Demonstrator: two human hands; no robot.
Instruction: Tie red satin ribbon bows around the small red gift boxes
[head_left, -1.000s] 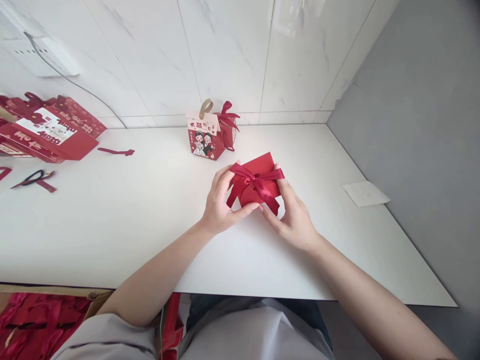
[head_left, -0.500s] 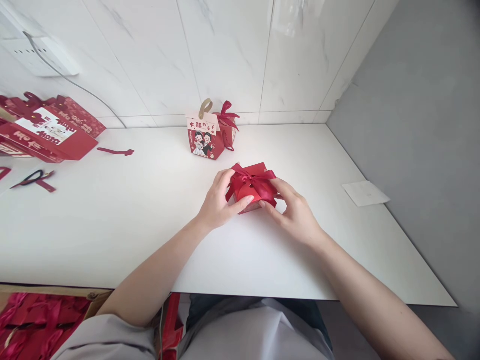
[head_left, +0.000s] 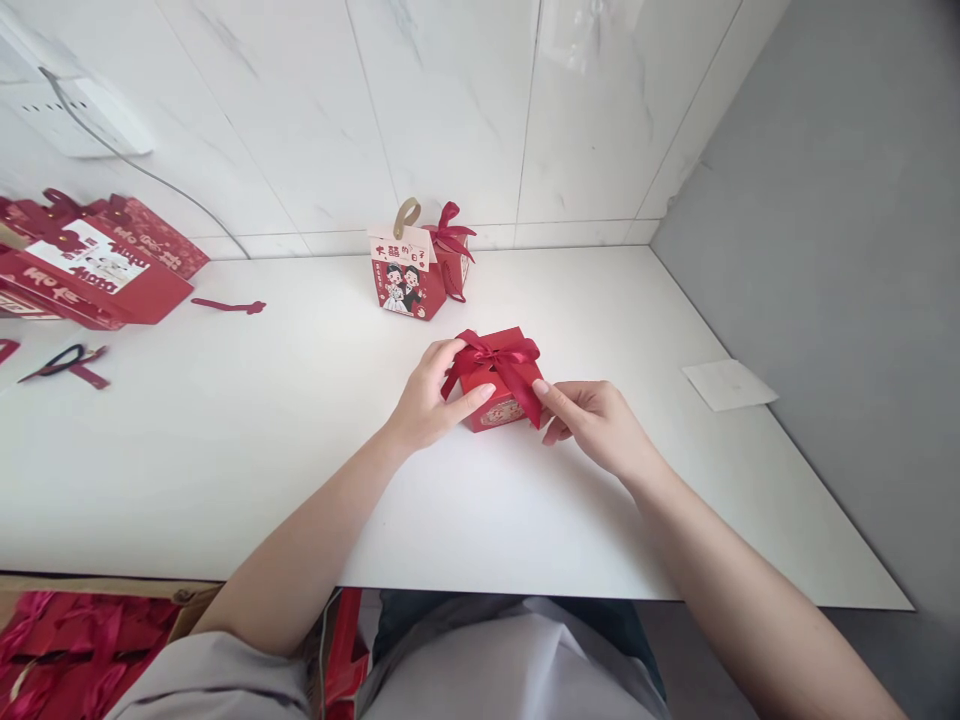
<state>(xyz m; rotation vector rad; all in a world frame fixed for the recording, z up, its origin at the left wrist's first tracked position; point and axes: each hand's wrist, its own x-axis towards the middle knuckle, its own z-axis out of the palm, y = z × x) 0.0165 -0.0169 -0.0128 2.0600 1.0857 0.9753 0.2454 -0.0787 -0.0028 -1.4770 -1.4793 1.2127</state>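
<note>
A small red gift box (head_left: 495, 408) stands on the white table, topped by a dark red ribbon bow (head_left: 493, 356). My left hand (head_left: 433, 398) grips the box from its left side, thumb on the front edge and fingers around the back left corner by a bow loop. At the front right, my right hand (head_left: 592, 420) pinches the hanging ribbon tail between thumb and fingers. Behind the box stand a printed gift box (head_left: 405, 285) with a couple drawn on it and a gold loop, and a red box with a ribbon bow (head_left: 456, 255).
Red folded cartons (head_left: 112, 260) lie at the far left, near a red strap (head_left: 229, 306) and scissors (head_left: 66, 362). A white paper (head_left: 729, 385) lies at the right edge. Below the table's left front, a cardboard box (head_left: 187, 610) holds red ribboned boxes. Tiled wall stands behind.
My right hand has moved from the box's right side down to the ribbon tail and pinches it. The tail now hangs over the front right corner. My left hand stays on the box.
</note>
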